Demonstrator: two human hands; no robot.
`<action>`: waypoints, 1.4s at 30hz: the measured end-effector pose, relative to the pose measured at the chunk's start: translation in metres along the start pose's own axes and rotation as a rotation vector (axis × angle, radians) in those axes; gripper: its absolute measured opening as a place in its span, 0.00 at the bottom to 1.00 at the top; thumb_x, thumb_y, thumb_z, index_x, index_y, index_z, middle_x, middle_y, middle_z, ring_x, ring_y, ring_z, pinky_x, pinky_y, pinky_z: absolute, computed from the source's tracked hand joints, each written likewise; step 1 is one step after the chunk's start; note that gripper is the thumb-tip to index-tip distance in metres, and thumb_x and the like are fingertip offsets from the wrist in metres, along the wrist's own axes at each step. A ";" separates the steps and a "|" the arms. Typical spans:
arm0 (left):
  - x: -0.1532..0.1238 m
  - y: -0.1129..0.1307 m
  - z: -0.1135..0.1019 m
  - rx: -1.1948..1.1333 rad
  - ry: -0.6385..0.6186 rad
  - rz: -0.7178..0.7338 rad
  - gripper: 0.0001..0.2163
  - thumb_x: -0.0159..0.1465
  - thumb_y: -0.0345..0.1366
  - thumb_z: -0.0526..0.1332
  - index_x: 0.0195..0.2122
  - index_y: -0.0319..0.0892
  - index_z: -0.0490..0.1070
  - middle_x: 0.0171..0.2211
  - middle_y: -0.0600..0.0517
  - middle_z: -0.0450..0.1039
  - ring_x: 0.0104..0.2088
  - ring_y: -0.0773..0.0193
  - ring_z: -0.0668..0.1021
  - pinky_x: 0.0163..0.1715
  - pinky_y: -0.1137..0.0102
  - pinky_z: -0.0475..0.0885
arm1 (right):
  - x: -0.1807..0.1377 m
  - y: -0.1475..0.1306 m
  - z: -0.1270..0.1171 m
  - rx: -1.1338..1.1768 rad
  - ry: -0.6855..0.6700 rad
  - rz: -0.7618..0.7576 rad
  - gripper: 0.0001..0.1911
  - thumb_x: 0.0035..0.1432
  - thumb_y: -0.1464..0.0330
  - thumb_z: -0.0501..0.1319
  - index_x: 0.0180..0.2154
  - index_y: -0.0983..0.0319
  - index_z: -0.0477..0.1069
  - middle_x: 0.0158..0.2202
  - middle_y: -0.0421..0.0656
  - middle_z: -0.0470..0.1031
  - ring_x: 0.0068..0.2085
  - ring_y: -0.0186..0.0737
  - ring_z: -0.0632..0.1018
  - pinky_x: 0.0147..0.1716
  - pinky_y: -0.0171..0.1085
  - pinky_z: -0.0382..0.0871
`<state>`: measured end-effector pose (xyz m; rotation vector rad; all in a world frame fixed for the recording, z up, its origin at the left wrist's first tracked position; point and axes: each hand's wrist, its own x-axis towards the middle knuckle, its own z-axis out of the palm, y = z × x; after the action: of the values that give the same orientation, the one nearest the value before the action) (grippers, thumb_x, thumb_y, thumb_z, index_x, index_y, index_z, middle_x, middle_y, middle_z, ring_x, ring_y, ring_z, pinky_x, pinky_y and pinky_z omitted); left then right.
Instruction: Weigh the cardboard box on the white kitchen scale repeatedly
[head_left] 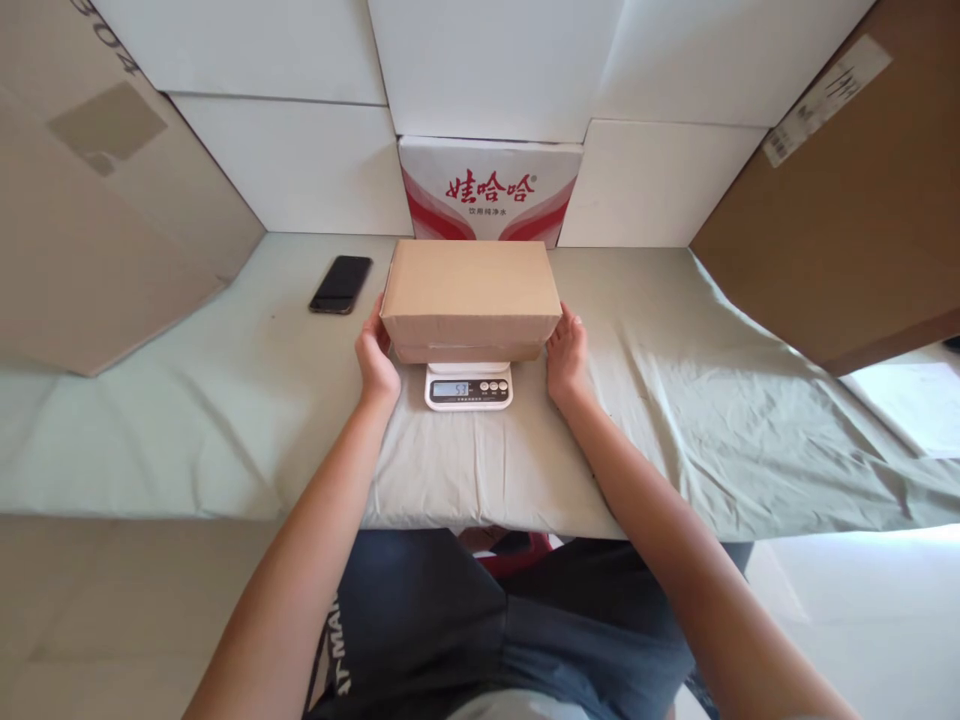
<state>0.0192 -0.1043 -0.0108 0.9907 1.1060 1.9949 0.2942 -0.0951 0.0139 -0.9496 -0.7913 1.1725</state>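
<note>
A closed brown cardboard box (472, 280) sits over a small white kitchen scale (469, 388), hiding most of its platform. The scale's lit display seems to read 53, with several round buttons beside it. Against the box's left side rests my left hand (377, 355), its fingers partly hidden behind the box edge. My right hand (568, 350) is at the opposite side, fingers along the cardboard. Between them the two hands hold the box level.
A black smartphone (341, 284) lies on the green cloth (187, 420) to the left. White boxes (487, 60) form a wall behind, with a red-and-white printed carton (491, 190) in the middle. Large brown cartons stand at left (112, 220) and right (847, 200).
</note>
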 end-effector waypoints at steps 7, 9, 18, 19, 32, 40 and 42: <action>0.000 -0.001 -0.001 0.001 0.023 0.000 0.24 0.69 0.60 0.58 0.46 0.44 0.81 0.54 0.43 0.85 0.60 0.52 0.84 0.59 0.66 0.79 | -0.004 0.002 -0.002 0.009 -0.046 -0.030 0.35 0.62 0.40 0.58 0.63 0.50 0.72 0.77 0.40 0.69 0.80 0.49 0.66 0.84 0.56 0.52; 0.000 -0.001 -0.001 -0.001 0.023 -0.003 0.23 0.68 0.59 0.59 0.43 0.44 0.81 0.52 0.44 0.86 0.57 0.52 0.85 0.55 0.67 0.80 | -0.004 0.002 -0.003 0.013 -0.033 -0.032 0.33 0.63 0.41 0.58 0.62 0.49 0.73 0.76 0.38 0.70 0.80 0.49 0.66 0.84 0.56 0.52; -0.004 0.001 0.001 -0.045 0.040 0.006 0.20 0.68 0.57 0.62 0.37 0.44 0.80 0.42 0.48 0.85 0.47 0.57 0.85 0.46 0.71 0.79 | -0.006 0.005 0.000 0.003 -0.102 -0.075 0.32 0.62 0.41 0.59 0.60 0.49 0.74 0.77 0.37 0.69 0.81 0.50 0.63 0.85 0.58 0.47; -0.005 0.001 0.002 -0.036 0.040 0.003 0.21 0.69 0.57 0.62 0.37 0.43 0.80 0.41 0.48 0.85 0.46 0.58 0.85 0.44 0.72 0.79 | -0.006 0.007 0.000 0.004 -0.112 -0.081 0.32 0.62 0.42 0.59 0.60 0.49 0.74 0.77 0.37 0.69 0.82 0.50 0.62 0.85 0.58 0.46; -0.009 0.008 0.006 -0.030 0.059 -0.003 0.19 0.67 0.55 0.62 0.31 0.43 0.75 0.32 0.51 0.77 0.36 0.61 0.79 0.35 0.72 0.75 | -0.006 0.006 -0.002 -0.032 -0.133 -0.106 0.35 0.62 0.38 0.59 0.63 0.47 0.73 0.78 0.36 0.68 0.82 0.52 0.61 0.85 0.60 0.48; -0.012 0.011 0.008 0.012 0.049 0.005 0.20 0.66 0.57 0.62 0.31 0.45 0.73 0.32 0.50 0.78 0.41 0.57 0.82 0.41 0.69 0.79 | -0.013 -0.003 0.001 -0.035 -0.122 -0.103 0.37 0.61 0.37 0.60 0.63 0.49 0.73 0.78 0.38 0.68 0.82 0.54 0.61 0.85 0.61 0.49; -0.016 0.014 0.008 0.017 0.045 0.018 0.21 0.66 0.59 0.62 0.33 0.44 0.76 0.34 0.49 0.80 0.44 0.55 0.83 0.46 0.67 0.80 | -0.015 -0.007 0.001 -0.042 -0.133 -0.116 0.38 0.60 0.36 0.60 0.63 0.49 0.72 0.78 0.38 0.67 0.82 0.55 0.61 0.85 0.60 0.50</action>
<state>0.0321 -0.1204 -0.0004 0.9713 1.1439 2.0345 0.2930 -0.1106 0.0199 -0.8555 -0.9682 1.1298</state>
